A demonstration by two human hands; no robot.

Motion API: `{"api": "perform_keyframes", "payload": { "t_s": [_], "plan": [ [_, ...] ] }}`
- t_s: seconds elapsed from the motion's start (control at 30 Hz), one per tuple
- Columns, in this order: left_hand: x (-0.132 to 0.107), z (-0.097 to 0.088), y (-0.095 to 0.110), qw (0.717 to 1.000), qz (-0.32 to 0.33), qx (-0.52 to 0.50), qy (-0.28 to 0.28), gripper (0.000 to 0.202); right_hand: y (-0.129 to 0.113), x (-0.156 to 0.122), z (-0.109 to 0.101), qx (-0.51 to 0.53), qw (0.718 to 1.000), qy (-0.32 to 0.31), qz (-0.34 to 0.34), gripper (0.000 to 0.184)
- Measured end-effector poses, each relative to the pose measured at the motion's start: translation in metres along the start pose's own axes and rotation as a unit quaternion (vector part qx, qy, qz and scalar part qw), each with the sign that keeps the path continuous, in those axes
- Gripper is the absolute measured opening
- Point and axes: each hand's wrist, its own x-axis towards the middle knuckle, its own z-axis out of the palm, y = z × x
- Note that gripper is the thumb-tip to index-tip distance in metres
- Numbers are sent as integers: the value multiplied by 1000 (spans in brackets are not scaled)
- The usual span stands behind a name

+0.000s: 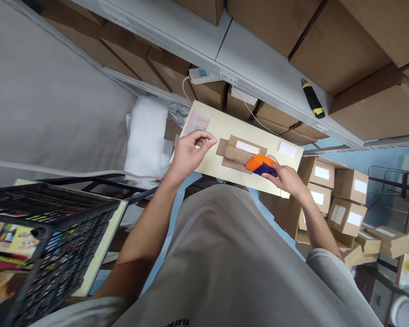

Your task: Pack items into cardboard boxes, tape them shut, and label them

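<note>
A small flattened cardboard box (240, 152) with a white label lies on a pale yellow board (225, 127). My right hand (286, 179) grips an orange and purple tape dispenser (261, 164) pressed against the near edge of that box. My left hand (191, 150) hovers over the board's left part, fingers curled with thumb and fingertips pinched together; whatever it holds is too small to make out. A second white label (287, 149) lies on the board to the right.
A grey shelf (259, 68) with brown cartons runs above, carrying a black and yellow utility knife (312, 99) and a power strip (204, 75). Small labelled boxes (341, 200) pile at the right. A black crate (51, 236) of colourful items stands at the left, white foam wrap (146, 136) beyond.
</note>
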Motion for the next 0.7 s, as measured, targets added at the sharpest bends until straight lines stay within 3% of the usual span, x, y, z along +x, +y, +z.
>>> {"api": "perform_keyframes", "payload": {
  "t_s": [0.17, 0.3, 0.47, 0.7],
  "plan": [
    [26, 13, -69, 980, -176, -85, -27, 34, 30, 43, -23, 142, 983, -116, 31, 60],
    [39, 31, -103, 955, -271, -119, -4, 25, 40, 94, -25, 210, 958, -189, 53, 73],
    [41, 40, -127, 936, -327, -132, -11, 19, 50, 131, -10, 195, 950, -232, 73, 80],
    [37, 47, -155, 920, -360, -150, -24, 16, 56, 138, 10, 197, 947, -239, 88, 79]
  ]
}}
